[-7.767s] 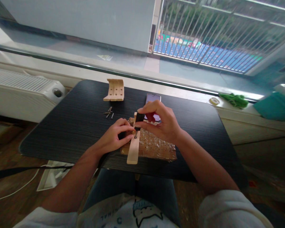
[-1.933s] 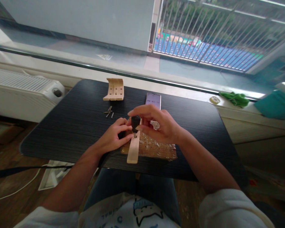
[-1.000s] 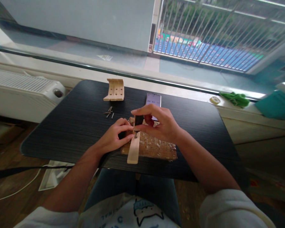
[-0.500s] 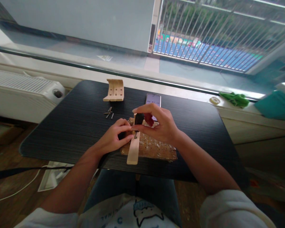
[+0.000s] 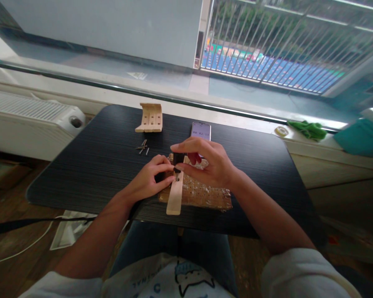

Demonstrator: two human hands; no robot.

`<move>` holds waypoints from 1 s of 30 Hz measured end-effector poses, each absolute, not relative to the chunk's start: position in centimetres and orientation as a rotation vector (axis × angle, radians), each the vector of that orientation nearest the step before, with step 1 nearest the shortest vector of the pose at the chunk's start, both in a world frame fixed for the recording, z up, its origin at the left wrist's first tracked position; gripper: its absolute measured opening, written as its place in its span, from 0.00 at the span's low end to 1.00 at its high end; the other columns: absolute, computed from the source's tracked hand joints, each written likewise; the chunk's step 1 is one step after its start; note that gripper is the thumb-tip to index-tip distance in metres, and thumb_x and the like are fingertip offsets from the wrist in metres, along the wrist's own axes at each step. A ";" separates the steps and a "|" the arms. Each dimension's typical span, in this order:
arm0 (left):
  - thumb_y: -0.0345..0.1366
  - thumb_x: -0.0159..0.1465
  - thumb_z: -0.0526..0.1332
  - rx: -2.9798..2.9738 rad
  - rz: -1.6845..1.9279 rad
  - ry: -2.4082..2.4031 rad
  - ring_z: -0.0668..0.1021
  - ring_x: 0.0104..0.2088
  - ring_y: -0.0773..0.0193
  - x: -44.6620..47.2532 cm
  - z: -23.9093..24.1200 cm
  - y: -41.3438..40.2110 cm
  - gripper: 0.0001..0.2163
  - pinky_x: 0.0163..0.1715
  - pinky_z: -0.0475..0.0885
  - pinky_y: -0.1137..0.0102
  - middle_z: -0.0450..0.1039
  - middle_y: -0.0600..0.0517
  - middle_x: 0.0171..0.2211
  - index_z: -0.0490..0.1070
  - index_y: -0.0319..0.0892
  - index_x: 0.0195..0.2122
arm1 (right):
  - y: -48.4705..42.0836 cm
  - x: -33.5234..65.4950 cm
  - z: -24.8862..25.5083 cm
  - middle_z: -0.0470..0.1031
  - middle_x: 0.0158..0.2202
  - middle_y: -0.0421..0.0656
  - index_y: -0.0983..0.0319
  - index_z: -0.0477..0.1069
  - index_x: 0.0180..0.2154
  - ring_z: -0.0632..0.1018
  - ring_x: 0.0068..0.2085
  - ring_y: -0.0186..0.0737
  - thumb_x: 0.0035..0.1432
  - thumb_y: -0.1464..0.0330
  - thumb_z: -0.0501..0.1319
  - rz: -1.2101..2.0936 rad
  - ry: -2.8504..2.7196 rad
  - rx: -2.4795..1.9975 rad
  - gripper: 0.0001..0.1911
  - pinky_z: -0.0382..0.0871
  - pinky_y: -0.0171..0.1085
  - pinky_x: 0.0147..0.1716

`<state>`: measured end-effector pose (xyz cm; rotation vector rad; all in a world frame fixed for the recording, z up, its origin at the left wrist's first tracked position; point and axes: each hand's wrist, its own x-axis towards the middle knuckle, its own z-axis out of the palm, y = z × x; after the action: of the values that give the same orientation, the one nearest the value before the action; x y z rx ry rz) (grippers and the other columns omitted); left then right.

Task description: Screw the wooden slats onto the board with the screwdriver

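Observation:
My right hand [image 5: 207, 159] is closed around the black handle of a short screwdriver [image 5: 178, 158], thumb and index finger on either side of it. The screwdriver points down at a hole or screw in a pale wooden strip [image 5: 174, 198]. That strip lies across a brown, tape-wrapped block [image 5: 205, 192] dotted with small holes, and its near end overhangs the block's front. From the left, my left hand [image 5: 151, 176] reaches in with its fingers closed at the strip's edge, close to the screwdriver's tip. Their exact contact is partly hidden.
Several loose screws [image 5: 143, 147] lie on the dark table [image 5: 96, 157] at the left. Behind them stands a curved wooden piece with holes [image 5: 151, 118]. A phone [image 5: 201, 130] lies beyond my right hand. A tape roll [image 5: 281, 131] and green cloth [image 5: 307, 130] rest on the windowsill.
The screwdriver handle has tipped and shifted slightly left, and my right index finger has moved a little left with it. My left hand and the wooden strip stay in place.

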<state>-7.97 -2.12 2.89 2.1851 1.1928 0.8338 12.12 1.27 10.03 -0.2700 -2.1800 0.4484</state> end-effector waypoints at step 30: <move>0.42 0.59 0.60 2.099 0.847 1.239 0.73 0.41 0.57 -7.9 2.9 -2.3 0.09 0.45 0.73 0.61 0.70 0.50 0.37 0.70 0.42 0.29 | 0.8 12.1 9.9 0.72 0.36 0.39 0.64 0.63 0.52 0.67 0.27 0.23 0.66 0.71 0.53 0.899 -2.222 -0.183 0.14 0.63 0.25 0.26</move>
<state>-7.92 -2.35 2.92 2.0985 1.2393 0.8468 12.07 0.78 9.88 -0.1835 -2.2220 0.8989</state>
